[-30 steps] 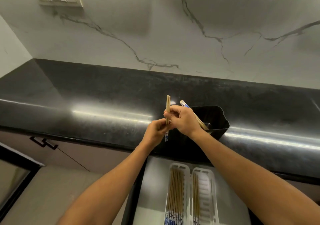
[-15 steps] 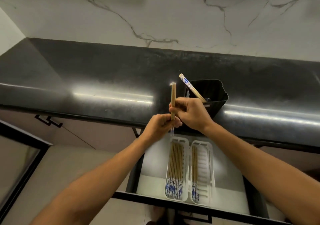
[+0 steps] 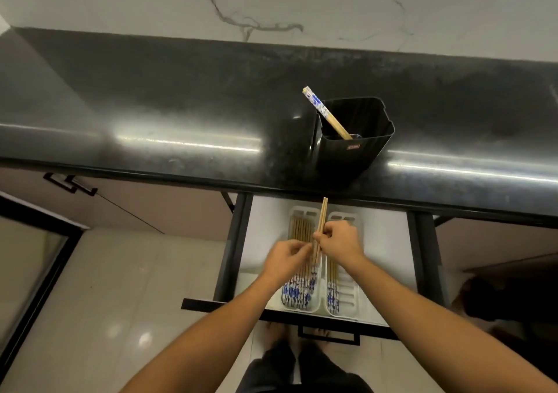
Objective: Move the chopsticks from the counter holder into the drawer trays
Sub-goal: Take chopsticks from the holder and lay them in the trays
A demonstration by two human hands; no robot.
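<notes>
A pair of wooden chopsticks (image 3: 322, 220) is held over the open drawer (image 3: 262, 226), its thin ends pointing toward the counter. My right hand (image 3: 339, 240) grips the pair at its middle, and my left hand (image 3: 285, 256) pinches its lower end. Below them lie two white trays: the left tray (image 3: 302, 213) holds several chopsticks with blue-patterned ends, the right tray (image 3: 351, 290) holds a few. On the counter stands a black holder (image 3: 359, 148) with the remaining chopsticks (image 3: 324, 111) leaning out of its left corner.
The black stone counter (image 3: 181, 114) runs across the view, its front edge overhanging the back of the drawer. A cabinet door with a black handle (image 3: 71, 184) is at the left. My feet (image 3: 290, 335) stand on the tiled floor under the drawer front.
Both hands have come down with the chopstick pair from beside the holder on the counter to just above the drawer trays. The view has tilted downward.
</notes>
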